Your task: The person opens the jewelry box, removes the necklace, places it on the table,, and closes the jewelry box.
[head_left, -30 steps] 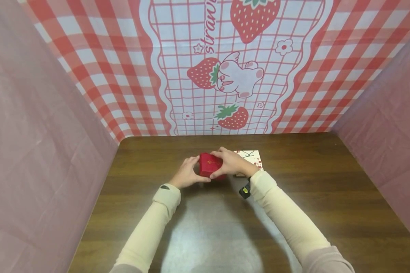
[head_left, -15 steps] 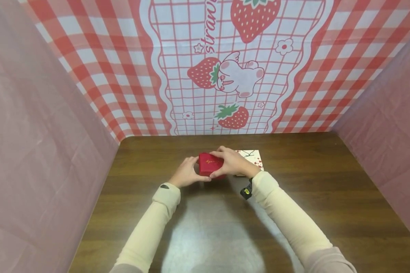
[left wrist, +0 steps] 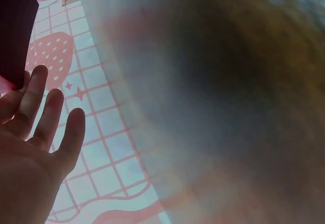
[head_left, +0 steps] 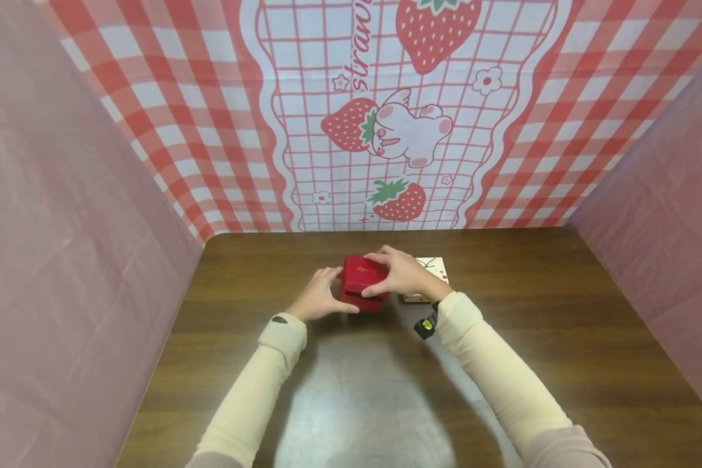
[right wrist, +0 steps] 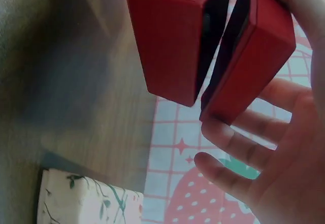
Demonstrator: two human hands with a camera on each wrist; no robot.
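Observation:
A red gift box with gold lettering is parted on its near side, showing a dark gap between lid (head_left: 359,276) and base (head_left: 370,303). My right hand (head_left: 408,275) grips the lid, thumb in front and fingers behind. At the left, my left hand (head_left: 318,298) holds the base between thumb and fingers. From the right wrist, lid (right wrist: 266,46) and base (right wrist: 165,46) form a narrow V with black inner edges; the contents are hidden. The left wrist view catches only a dark corner of the box (left wrist: 15,31) by the fingertips.
A small white box with a floral print (head_left: 435,268) lies on the wooden table (head_left: 532,312), just right of the red box and partly behind my right hand. A strawberry-print cloth (head_left: 386,162) hangs at the back; pink cloth walls (head_left: 76,260) flank both sides.
My right hand has lifted the lid slightly up and to the right, and a dark gap now shows between it and the base. My left hand has stayed nearly still.

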